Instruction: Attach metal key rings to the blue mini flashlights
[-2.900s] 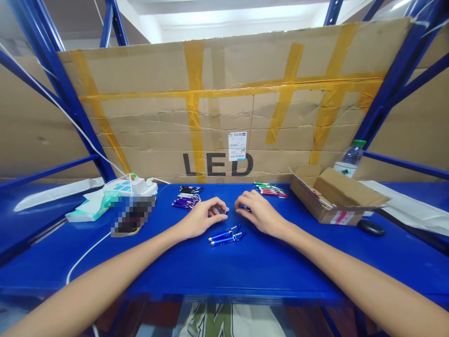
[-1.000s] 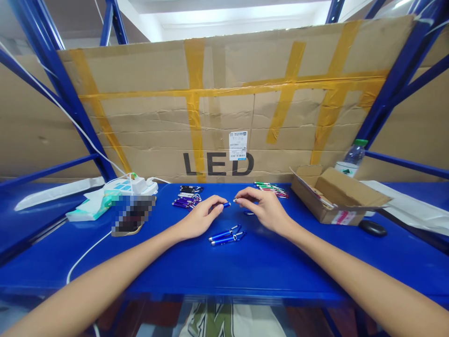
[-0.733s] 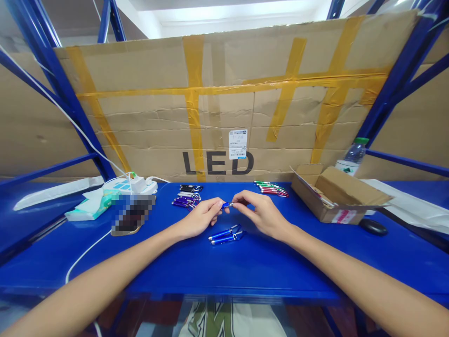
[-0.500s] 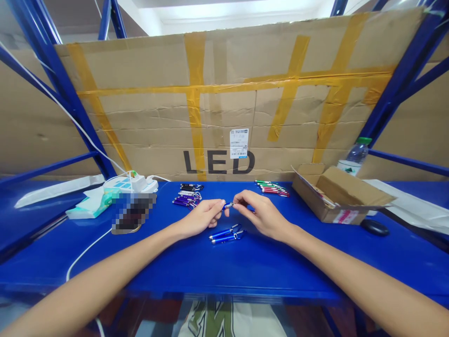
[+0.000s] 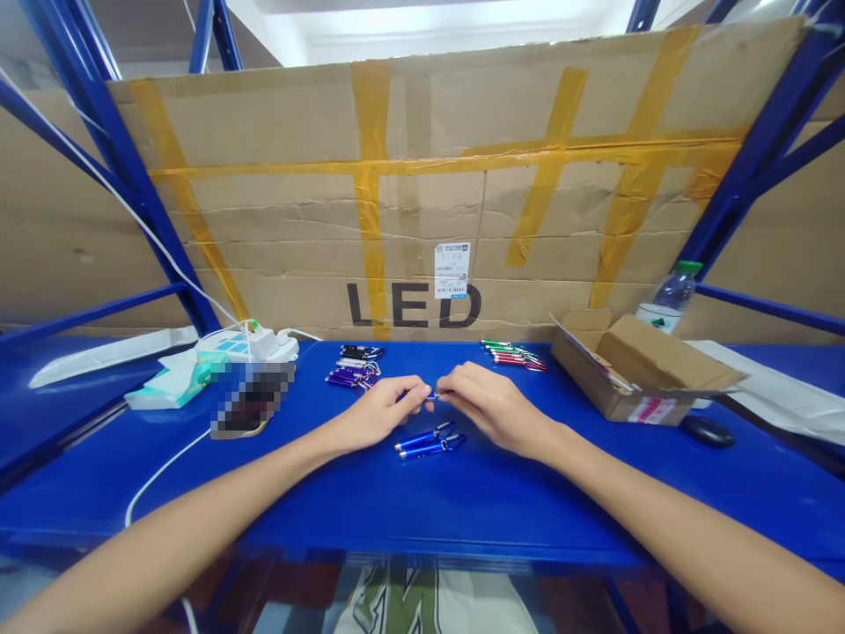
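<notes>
My left hand (image 5: 386, 411) is closed around a small blue keychain flashlight (image 5: 431, 395), of which only a short piece shows between my hands. The fingertips of my right hand (image 5: 492, 403) pinch together at its right end, and what exactly they cover is hidden. Just below my hands, two blue keychain flashlights (image 5: 422, 449) with blue carabiner clips lie side by side on the blue table (image 5: 370, 502). Behind my left hand sits a group of purple, silver and black flashlights (image 5: 349, 374). Green and red flashlights (image 5: 515, 357) lie beyond my right hand.
At the right stand an open cardboard box (image 5: 613, 374), a black mouse (image 5: 706, 431) and a green-capped bottle (image 5: 677, 291). To the left are a phone (image 5: 254, 405), a tissue pack (image 5: 175, 387) and a power strip (image 5: 277, 348) with white cables. A big cardboard sheet (image 5: 297, 211) closes off the back.
My right hand has turned a little, its fingers now drawn closer over the flashlight's end. Less of the flashlight shows between my hands. The flashlights on the table stay in place.
</notes>
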`<control>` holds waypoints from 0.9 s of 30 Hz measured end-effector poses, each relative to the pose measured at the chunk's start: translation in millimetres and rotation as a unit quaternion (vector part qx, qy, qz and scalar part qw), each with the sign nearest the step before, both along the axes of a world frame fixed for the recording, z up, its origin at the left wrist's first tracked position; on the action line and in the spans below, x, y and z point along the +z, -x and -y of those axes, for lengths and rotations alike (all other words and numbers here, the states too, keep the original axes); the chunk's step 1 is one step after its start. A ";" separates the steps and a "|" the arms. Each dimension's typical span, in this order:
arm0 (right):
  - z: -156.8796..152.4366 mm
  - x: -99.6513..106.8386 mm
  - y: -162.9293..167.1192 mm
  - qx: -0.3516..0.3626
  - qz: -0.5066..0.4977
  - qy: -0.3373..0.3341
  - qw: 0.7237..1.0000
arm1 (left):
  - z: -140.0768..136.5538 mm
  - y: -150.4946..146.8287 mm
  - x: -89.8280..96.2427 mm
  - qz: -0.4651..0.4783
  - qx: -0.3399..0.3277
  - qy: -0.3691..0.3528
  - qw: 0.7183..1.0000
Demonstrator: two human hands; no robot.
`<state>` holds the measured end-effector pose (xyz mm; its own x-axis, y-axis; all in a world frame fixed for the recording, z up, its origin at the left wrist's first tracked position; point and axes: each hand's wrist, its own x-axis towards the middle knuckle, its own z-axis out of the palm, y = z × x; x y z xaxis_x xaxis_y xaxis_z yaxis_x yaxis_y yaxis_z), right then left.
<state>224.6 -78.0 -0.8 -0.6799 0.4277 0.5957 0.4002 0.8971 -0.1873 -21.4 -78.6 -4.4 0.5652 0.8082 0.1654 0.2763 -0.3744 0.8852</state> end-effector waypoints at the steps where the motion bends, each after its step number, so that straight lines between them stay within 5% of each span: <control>1: 0.3 -0.8 1.7 0.000 -0.031 0.037 0.999 | 1.2 -0.2 -0.6 -0.022 0.017 -0.070 0.997; 3: 0.7 -2.3 6.2 -0.003 -0.097 0.146 0.984 | 2.6 0.9 -1.5 -0.059 0.034 -0.181 0.981; 5: 0.4 -3.2 10.9 0.004 -0.157 0.301 0.940 | 2.1 3.7 -2.2 -0.084 0.031 -0.257 0.962; 9: -2.6 -1.8 14.8 0.043 -0.230 0.586 0.776 | -0.7 9.9 -1.6 -0.140 -0.003 -0.385 0.912; 11: -3.7 -0.1 14.0 0.060 -0.243 0.650 0.718 | -0.6 11.4 0.4 -0.166 -0.012 -0.432 0.886; 14: -3.3 1.3 12.9 0.082 -0.250 0.673 0.691 | 1.1 12.1 3.9 -0.179 -0.009 -0.457 0.871; 17: -4.0 1.7 12.2 0.092 -0.243 0.664 0.701 | 2.0 11.2 4.7 -0.182 -0.006 -0.450 0.874; 19: -8.1 2.2 9.3 0.085 -0.214 0.628 0.743 | 1.6 9.6 3.2 -0.173 0.005 -0.434 0.884; 21: -15.4 2.9 2.2 0.035 -0.163 0.521 0.837 | 0.8 7.5 0.8 -0.145 0.028 -0.394 0.907; 23: -24.5 3.0 -8.8 -0.071 -0.101 0.314 0.941 | -0.1 5.8 -1.0 -0.114 0.047 -0.335 0.934; 25: -33.0 1.4 -20.8 -0.151 -0.014 0.166 0.974 | -0.8 4.7 -1.2 -0.095 0.061 -0.283 0.953; 27: -38.7 -2.4 -30.5 -0.164 0.086 0.133 0.974 | -1.2 4.0 -0.2 -0.086 0.077 -0.247 0.962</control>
<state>255.1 -39.4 -3.1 -0.5610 0.7620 0.3233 0.7027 0.6449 -0.3005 -25.5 -77.4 -4.6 0.4979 0.7323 0.4645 0.4897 -0.6795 0.5463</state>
